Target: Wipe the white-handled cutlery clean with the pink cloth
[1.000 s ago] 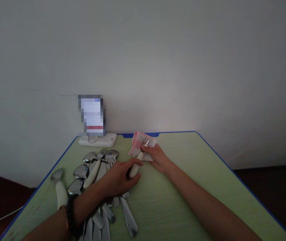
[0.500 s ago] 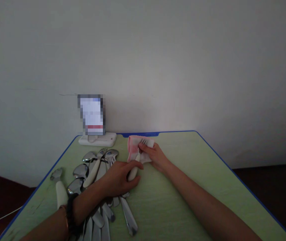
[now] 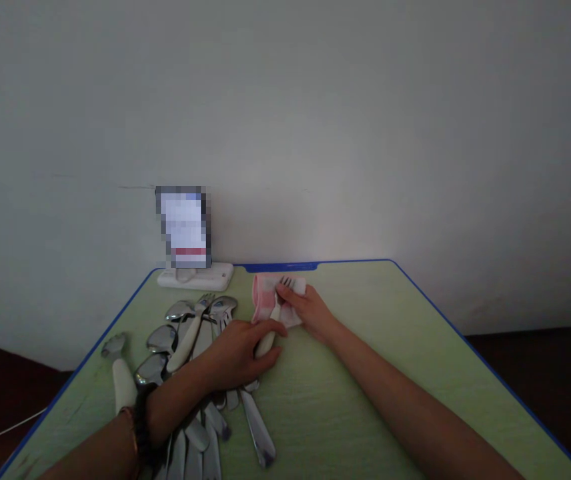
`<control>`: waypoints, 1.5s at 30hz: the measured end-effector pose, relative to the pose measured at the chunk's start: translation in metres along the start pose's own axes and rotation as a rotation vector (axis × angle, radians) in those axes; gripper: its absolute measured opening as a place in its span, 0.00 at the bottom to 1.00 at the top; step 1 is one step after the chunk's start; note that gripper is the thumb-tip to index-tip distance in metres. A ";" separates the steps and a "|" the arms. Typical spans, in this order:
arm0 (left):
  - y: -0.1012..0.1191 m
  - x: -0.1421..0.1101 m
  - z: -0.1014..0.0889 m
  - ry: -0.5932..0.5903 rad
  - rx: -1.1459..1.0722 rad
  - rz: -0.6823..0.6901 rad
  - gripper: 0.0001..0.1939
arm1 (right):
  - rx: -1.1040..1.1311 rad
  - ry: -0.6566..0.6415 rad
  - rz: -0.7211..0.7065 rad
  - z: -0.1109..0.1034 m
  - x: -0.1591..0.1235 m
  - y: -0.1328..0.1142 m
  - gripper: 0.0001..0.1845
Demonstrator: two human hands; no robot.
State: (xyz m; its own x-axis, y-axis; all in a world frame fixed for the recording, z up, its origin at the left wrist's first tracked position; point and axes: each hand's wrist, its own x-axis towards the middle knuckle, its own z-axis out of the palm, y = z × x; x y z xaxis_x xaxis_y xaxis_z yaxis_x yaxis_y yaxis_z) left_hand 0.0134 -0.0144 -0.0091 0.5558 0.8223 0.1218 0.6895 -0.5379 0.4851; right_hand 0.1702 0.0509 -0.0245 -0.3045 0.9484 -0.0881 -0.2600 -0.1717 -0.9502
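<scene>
My left hand is closed round the pale handle of a fork, whose metal tines point away from me. Under and behind the tines is a pink and white cloth. My right hand grips this cloth, its thumb pressing near the fork's head; the fingers beneath are hidden. Left of and under my left forearm lies a loose pile of spoons and forks, including a white-handled fork on top.
A spork-like utensil with a white handle lies apart near the table's left edge. A blurred phone stands on a white base at the back left. The green table has a blue rim and meets a grey wall.
The cloth has shifted slightly and its folds look a little different. Both hands keep almost the same place, still holding the fork and cloth.
</scene>
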 end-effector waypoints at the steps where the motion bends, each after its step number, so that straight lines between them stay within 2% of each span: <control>1: 0.000 0.000 0.000 0.003 -0.004 0.003 0.14 | 0.082 -0.004 0.005 0.001 0.000 0.000 0.15; 4: 0.000 0.000 -0.002 0.004 -0.006 -0.007 0.16 | 0.254 0.018 0.017 0.000 0.001 0.000 0.15; 9: 0.002 -0.002 -0.006 -0.021 -0.035 0.007 0.18 | 0.333 0.087 0.025 -0.004 0.005 0.002 0.13; 15: 0.001 -0.002 -0.004 0.023 -0.045 -0.020 0.18 | 0.409 0.046 0.031 -0.001 0.005 -0.001 0.12; 20: -0.002 -0.001 -0.002 0.113 -0.079 -0.099 0.17 | 0.477 -0.006 0.127 -0.003 0.006 -0.006 0.09; 25: -0.003 0.000 -0.001 0.151 -0.044 -0.151 0.17 | 0.567 -0.030 0.138 -0.005 0.006 -0.009 0.14; 31: -0.003 0.001 0.000 0.105 -0.044 -0.102 0.15 | 0.638 -0.031 0.099 -0.006 0.005 -0.012 0.16; 36: -0.003 0.001 0.000 0.074 -0.003 -0.077 0.15 | 0.652 -0.078 0.100 -0.008 0.004 -0.013 0.27; 41: -0.003 0.000 -0.003 0.048 -0.054 -0.049 0.18 | 0.616 -0.034 0.099 -0.010 0.007 -0.009 0.24; 45: -0.003 -0.001 -0.004 0.035 -0.095 -0.036 0.19 | 0.583 -0.101 0.112 -0.009 0.005 -0.011 0.26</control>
State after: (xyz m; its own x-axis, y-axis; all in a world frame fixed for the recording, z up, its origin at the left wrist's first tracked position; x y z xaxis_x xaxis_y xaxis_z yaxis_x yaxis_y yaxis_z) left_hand 0.0087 -0.0132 -0.0076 0.5137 0.8477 0.1322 0.6608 -0.4892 0.5692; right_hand 0.1800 0.0604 -0.0176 -0.4371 0.8910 -0.1226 -0.6724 -0.4142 -0.6135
